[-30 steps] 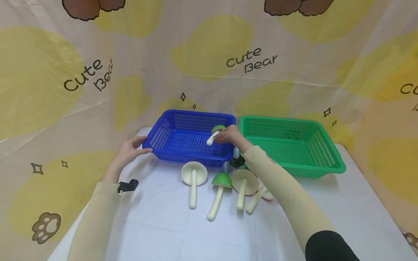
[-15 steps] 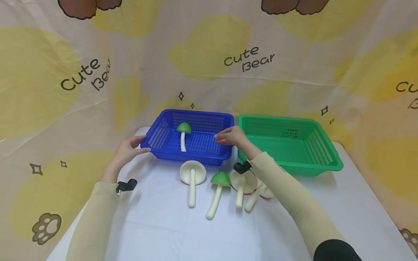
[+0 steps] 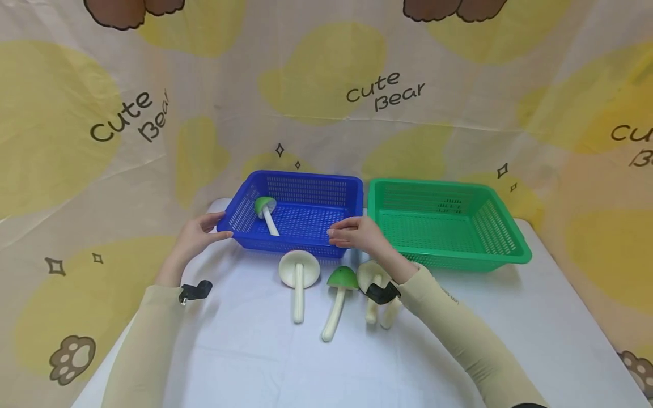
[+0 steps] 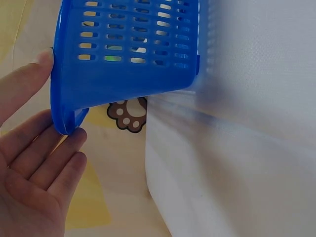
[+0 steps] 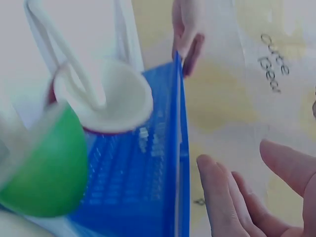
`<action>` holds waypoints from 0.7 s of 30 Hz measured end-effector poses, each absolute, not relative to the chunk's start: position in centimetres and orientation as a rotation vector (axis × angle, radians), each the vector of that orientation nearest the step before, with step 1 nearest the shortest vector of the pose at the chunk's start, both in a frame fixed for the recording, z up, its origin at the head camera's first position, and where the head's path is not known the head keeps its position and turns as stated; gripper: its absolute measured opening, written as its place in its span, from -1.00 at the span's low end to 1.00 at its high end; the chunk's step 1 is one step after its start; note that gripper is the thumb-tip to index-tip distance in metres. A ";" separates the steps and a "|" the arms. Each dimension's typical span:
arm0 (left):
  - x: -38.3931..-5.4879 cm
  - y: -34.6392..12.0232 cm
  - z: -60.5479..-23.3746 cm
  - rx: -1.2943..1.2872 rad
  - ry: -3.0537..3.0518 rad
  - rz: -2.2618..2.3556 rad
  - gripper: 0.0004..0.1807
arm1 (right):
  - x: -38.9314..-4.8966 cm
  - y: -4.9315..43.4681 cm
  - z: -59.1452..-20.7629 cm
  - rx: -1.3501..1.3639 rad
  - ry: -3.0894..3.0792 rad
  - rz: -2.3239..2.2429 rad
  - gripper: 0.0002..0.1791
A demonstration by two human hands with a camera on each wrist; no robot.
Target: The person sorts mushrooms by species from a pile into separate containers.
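My left hand [image 3: 194, 241] holds the left rim corner of the blue basket [image 3: 311, 245], its thumb and fingertips on either side of the corner in the left wrist view. A green-capped toy mushroom [image 3: 265, 205] leans inside that basket at the left, stem toward the front. Over the basket's front right corner, my right hand [image 3: 363, 233] has its fingers extended together, with nothing in them. On the table in front lie a mushroom with its pale underside up [image 3: 289, 268], a green-capped mushroom [image 3: 342, 277], and others partly hidden behind the right wrist camera.
A green basket [image 3: 408, 260] stands close to the right of the blue one, on the white table [image 3: 255, 368]. Behind both hangs a patterned cloth [image 3: 311, 62]. The right sleeve [image 3: 459, 328] crosses the table's right side.
My right hand has let go of the green-capped mushroom in the blue basket and drawn back toward the front. The mushroom has rolled to the left. My left hand stays at the rim.
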State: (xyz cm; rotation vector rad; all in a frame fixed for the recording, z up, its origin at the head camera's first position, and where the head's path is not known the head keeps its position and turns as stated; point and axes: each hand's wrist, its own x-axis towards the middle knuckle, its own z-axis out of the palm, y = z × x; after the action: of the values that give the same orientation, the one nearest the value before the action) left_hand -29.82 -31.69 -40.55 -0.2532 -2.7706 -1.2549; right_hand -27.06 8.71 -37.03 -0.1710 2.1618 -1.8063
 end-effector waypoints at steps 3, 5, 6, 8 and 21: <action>-29.7 -31.7 -40.5 -0.249 -2.777 -1.257 -0.23 | -25.6 8.7 -37.5 -0.210 2.150 -1.823 -0.61; -29.6 -31.7 -40.5 -0.244 -2.782 -1.260 -0.23 | -24.7 8.7 -38.0 -0.216 2.146 -1.824 -0.63; -29.6 -31.7 -40.5 -0.242 -2.782 -1.262 -0.23 | -24.2 8.7 -38.2 -0.219 2.148 -1.818 -0.63; -29.6 -31.7 -40.5 -0.238 -2.782 -1.263 -0.22 | -23.4 8.7 -38.7 -0.224 2.147 -1.803 -0.63; -29.8 -31.7 -40.6 -0.248 -2.748 -1.286 -0.22 | -19.4 9.2 -43.3 -0.206 2.063 -1.835 -0.64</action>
State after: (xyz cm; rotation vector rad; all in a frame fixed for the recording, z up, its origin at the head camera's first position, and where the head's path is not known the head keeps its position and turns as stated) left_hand -29.84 -31.73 -40.61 -0.2481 -2.7483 -1.2859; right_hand -19.44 9.16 -43.27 -0.2058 2.0625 -1.8354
